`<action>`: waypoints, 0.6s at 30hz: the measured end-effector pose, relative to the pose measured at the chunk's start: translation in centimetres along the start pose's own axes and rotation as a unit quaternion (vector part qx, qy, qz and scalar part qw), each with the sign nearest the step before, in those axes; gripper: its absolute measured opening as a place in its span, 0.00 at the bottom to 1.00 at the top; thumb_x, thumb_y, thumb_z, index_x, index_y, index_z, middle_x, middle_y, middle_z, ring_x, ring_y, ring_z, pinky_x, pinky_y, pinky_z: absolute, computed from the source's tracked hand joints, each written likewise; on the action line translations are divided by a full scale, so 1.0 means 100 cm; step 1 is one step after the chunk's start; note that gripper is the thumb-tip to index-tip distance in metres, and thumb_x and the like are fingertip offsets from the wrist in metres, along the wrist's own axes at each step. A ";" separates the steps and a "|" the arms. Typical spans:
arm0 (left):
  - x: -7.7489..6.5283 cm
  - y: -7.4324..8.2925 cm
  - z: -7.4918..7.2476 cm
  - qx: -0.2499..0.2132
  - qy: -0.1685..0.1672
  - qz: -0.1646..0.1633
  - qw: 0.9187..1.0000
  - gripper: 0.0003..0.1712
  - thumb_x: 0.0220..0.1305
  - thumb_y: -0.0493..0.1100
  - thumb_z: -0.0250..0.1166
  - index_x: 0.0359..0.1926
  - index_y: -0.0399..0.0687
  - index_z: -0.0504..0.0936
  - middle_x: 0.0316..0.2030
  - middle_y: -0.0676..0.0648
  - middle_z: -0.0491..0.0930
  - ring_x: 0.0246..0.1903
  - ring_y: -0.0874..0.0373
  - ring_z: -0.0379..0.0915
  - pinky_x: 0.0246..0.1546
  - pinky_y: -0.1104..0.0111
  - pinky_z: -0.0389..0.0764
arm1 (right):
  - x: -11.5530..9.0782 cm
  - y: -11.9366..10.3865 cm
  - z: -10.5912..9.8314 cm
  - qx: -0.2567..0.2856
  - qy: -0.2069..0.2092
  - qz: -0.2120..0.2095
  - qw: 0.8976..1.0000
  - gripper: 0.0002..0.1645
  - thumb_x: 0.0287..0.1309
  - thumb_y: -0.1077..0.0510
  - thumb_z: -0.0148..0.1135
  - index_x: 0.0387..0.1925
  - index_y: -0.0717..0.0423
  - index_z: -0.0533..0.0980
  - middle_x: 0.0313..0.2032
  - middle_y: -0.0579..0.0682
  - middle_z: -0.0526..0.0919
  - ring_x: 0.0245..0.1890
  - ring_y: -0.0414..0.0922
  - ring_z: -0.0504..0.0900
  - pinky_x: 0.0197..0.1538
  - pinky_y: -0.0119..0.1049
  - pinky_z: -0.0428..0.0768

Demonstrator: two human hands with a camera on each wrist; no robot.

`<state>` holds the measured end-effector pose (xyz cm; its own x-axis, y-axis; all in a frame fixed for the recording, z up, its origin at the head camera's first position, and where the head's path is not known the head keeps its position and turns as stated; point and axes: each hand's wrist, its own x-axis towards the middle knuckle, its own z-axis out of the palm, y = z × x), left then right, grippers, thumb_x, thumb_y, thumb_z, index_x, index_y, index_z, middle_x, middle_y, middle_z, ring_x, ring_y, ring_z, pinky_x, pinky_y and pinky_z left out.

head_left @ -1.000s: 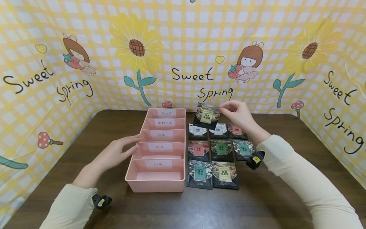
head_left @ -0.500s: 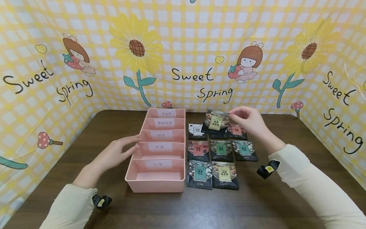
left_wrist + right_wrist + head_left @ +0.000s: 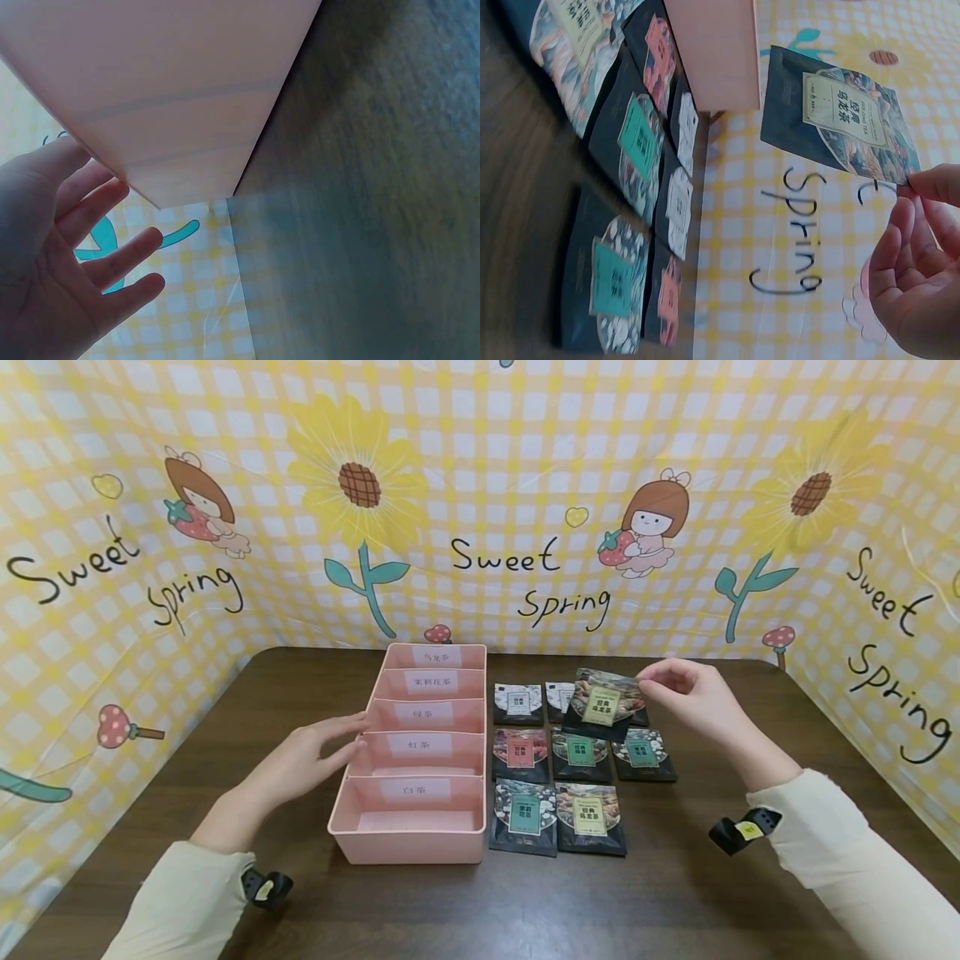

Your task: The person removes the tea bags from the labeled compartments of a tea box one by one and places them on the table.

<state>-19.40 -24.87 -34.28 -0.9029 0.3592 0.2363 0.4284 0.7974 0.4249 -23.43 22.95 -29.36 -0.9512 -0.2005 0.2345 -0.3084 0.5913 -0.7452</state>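
Observation:
A black tea sachet with a pale yellow label (image 3: 604, 703) hangs from my right hand (image 3: 693, 702), which pinches its upper right corner between thumb and fingertip. The right wrist view shows this sachet (image 3: 840, 116) held up above the others. Beneath it on the table lie several more tea sachets, and it covers parts of those in the back row. My left hand (image 3: 303, 760) touches the left rim of a pink divided box (image 3: 408, 848). In the left wrist view the fingers of that hand (image 3: 82, 240) are spread, some of them at the box's edge.
Each of the box's several compartments carries a white paper label (image 3: 416, 789). Right of the box, sachets lie in rows: teal-labelled (image 3: 523, 814), yellow-labelled (image 3: 589, 818), red-labelled (image 3: 519, 752), green-labelled (image 3: 581, 764) and white-labelled (image 3: 517, 702). A checked cloth (image 3: 480, 485) stands behind the table (image 3: 405, 910).
My right hand has moved to the right and toward me, carrying the yellow-labelled sachet away from the box. My left hand stays at the box's rim.

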 end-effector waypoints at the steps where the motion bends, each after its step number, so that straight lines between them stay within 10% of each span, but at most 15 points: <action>1: 0.000 0.000 0.000 0.000 -0.001 0.000 1.000 0.22 0.66 0.45 0.58 0.58 0.41 0.75 0.59 0.37 0.73 0.60 0.40 0.68 0.60 0.47 0.68 | -0.002 0.002 -0.002 -0.002 0.000 0.002 1.000 0.17 0.62 0.50 0.58 0.43 0.60 0.77 0.30 0.30 0.80 0.32 0.30 0.79 0.36 0.25 0.77; 18: 0.001 0.001 0.000 -0.003 -0.001 -0.001 1.000 0.22 0.66 0.45 0.58 0.58 0.41 0.75 0.59 0.37 0.73 0.60 0.40 0.68 0.60 0.47 0.67 | -0.034 0.037 -0.027 -0.042 -0.051 0.036 0.997 0.16 0.63 0.51 0.56 0.44 0.60 0.76 0.31 0.37 0.80 0.31 0.30 0.77 0.35 0.27 0.77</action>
<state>-19.42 -24.77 -34.26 -0.9035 0.3590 0.2340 0.4274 0.7949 0.4305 -21.37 27.92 -31.25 -0.9662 -0.2313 0.1139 -0.2430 0.6691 -0.7023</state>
